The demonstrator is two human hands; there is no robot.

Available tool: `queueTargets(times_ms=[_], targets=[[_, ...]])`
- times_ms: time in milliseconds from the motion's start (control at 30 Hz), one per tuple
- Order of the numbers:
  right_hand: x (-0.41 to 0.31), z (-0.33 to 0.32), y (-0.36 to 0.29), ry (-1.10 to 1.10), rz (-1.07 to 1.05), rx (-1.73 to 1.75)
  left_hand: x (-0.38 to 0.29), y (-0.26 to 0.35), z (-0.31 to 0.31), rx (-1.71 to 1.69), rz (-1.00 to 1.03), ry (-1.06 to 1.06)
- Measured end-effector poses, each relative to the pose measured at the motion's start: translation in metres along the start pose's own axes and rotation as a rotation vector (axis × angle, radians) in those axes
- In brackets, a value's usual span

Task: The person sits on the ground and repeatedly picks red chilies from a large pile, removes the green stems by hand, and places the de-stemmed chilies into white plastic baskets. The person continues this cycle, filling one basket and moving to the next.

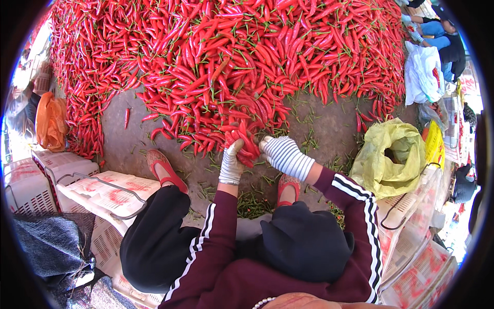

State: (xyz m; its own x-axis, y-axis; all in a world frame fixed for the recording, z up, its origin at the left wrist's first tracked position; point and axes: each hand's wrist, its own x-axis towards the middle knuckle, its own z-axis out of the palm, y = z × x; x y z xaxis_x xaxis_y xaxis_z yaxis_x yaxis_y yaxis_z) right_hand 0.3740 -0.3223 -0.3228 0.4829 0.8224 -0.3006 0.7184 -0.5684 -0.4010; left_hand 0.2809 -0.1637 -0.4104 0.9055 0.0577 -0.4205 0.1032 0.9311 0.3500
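Note:
A striped, partly fingerless-looking glove covers my left hand (232, 162), which is closed around a bunch of red chili peppers (244, 143). My right hand (286, 155), in a matching striped glove, is just right of the bunch, its fingertips drawn together close to the peppers. Whether a stem is pinched there is hidden. Beyond both hands spreads a large heap of red chili peppers (247, 61), many with green stems. Loose green stems (252, 206) lie on the ground between my red shoes.
White plastic crates (112, 189) with wire handles stand at left, more crates (409, 270) at right. A yellow-green woven sack (386, 158) gapes on the right, behind it a white plastic bag (422, 73). An orange bag (51, 121) is far left. Other people sit at upper right.

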Motion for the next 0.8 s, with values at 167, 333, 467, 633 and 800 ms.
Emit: queueTargets(times_ms=[167, 333, 467, 633, 800], targets=[[0.025, -0.003, 0.019, -0.45, -0.137, 0.253, 0.005, 0.024, 0.0, 0.045, 0.072, -0.062], [0.145, -0.037, 0.054, 0.525, 0.172, -0.28, 0.01, 0.027, 0.008, 0.113, 0.232, 0.065], [0.212, -0.049, 0.072, 0.476, 0.208, -0.301, 0.012, 0.026, 0.008, 0.0, 0.225, 0.092], [0.136, -0.032, 0.058, 0.629, 0.17, -0.429, 0.019, 0.023, 0.005, -0.192, 0.257, 0.075], [0.038, -0.007, 0.019, 0.238, -0.061, -0.111, 0.021, 0.02, 0.006, -0.303, 0.194, 0.05]])
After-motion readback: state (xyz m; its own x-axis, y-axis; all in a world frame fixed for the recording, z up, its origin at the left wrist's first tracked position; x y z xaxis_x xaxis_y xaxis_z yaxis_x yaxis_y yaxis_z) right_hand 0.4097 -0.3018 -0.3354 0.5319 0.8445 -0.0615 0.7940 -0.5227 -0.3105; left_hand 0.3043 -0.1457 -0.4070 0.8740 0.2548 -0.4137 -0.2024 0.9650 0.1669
